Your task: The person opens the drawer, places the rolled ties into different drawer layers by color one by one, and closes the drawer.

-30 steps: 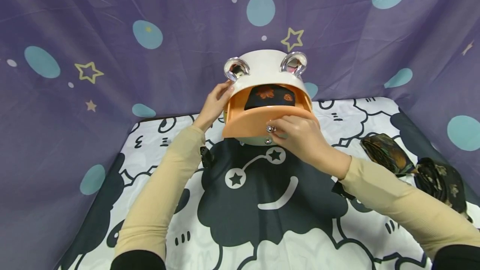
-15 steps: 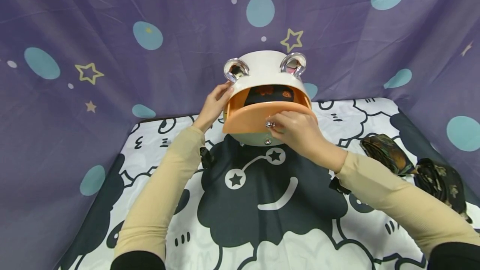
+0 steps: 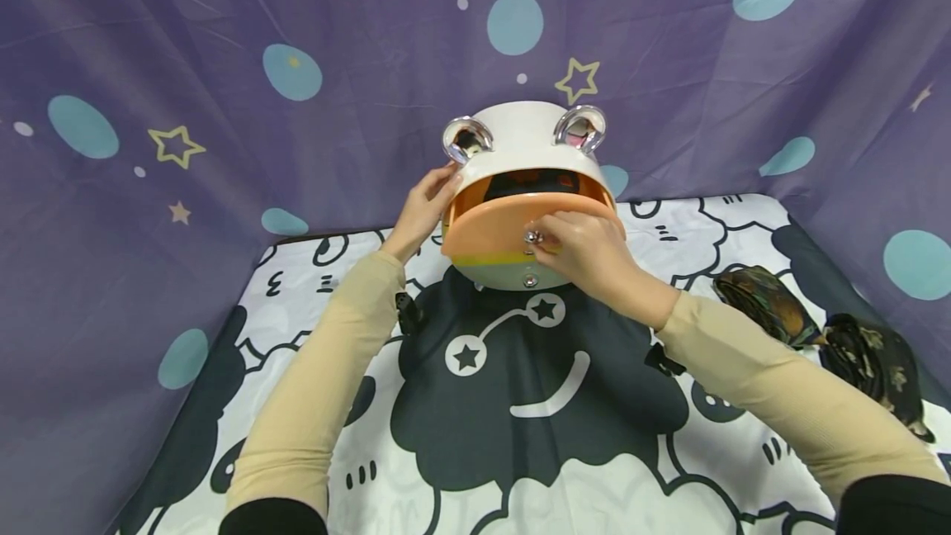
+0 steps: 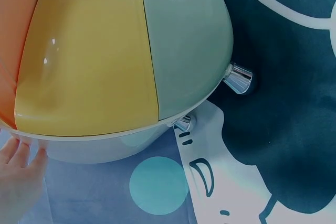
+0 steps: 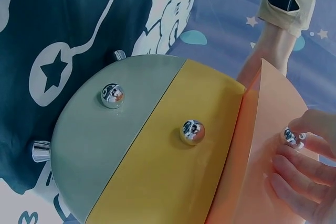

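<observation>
A curtained booth of some kind, judging by starry purple drapes (image 3: 371,7) around a cartoon-print cloth (image 3: 483,444).

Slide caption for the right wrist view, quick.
Right hand pinches the silver knob of the orange drawer, which stands partly open.

Centre of the frame: one cabinet (image 3: 520,134), three drawers (image 3: 486,225), three knobs (image 3: 530,281), two chrome rings (image 3: 484,134), one dark bundle (image 3: 531,182), one left hand (image 3: 425,207), one right hand (image 3: 587,253). Lower right: two folded cloths (image 3: 773,305).

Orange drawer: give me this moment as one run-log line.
orange drawer: partly open | dark item: visible inside | right hand: pinching knob | left hand: touching white cabinet | yellow drawer, green drawer: closed
</observation>
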Tool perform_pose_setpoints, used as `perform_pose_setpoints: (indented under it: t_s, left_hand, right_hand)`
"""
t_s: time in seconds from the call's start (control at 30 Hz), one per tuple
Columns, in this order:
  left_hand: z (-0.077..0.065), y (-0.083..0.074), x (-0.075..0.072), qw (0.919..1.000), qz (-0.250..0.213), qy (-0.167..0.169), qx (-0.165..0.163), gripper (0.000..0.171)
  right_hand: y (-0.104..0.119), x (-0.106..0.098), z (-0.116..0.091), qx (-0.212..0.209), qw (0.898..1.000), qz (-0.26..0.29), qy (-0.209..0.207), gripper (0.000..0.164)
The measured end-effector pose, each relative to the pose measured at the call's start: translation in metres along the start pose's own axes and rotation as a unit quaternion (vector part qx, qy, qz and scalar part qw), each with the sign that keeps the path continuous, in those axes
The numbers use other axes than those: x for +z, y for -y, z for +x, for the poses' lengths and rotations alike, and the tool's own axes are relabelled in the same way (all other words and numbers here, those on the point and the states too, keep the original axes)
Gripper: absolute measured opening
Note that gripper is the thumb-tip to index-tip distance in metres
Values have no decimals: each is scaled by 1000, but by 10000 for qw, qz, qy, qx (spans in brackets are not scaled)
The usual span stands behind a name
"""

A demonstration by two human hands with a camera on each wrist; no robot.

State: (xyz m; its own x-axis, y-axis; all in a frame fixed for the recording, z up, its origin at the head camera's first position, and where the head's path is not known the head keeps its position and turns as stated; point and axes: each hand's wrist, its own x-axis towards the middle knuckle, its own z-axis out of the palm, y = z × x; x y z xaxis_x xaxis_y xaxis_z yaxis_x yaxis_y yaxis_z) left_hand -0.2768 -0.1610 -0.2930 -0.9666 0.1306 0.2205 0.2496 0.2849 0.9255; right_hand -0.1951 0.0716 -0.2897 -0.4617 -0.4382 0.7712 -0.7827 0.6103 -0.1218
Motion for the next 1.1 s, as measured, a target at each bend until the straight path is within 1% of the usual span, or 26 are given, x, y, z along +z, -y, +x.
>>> perform_pose_setpoints:
  t_s: [0.2, 0.43, 0.6, 0.77, 1.1]
  left_hand:
    - [0, 0, -1, 9999, 126, 23, -104, 46]
    - [0, 0, -3, 9998, 138, 25, -116, 47]
    - [0, 0, -2, 9999, 93, 66, -71, 48]
    - [0, 0, -2, 9998, 119, 70, -107, 48]
    - [1, 0, -2, 9998, 137, 10, -125, 47]
  right_hand:
    - [-3, 2, 4, 178, 9996, -34, 205, 12]
    - [-6, 5, 9, 354, 9986, -22, 402, 12]
    - [-10, 6, 11, 477, 9979, 65, 439, 15]
    - [-13, 8, 14, 597, 9970, 111, 485, 14]
    - [-18, 10, 18, 629, 9969, 121, 451, 13]
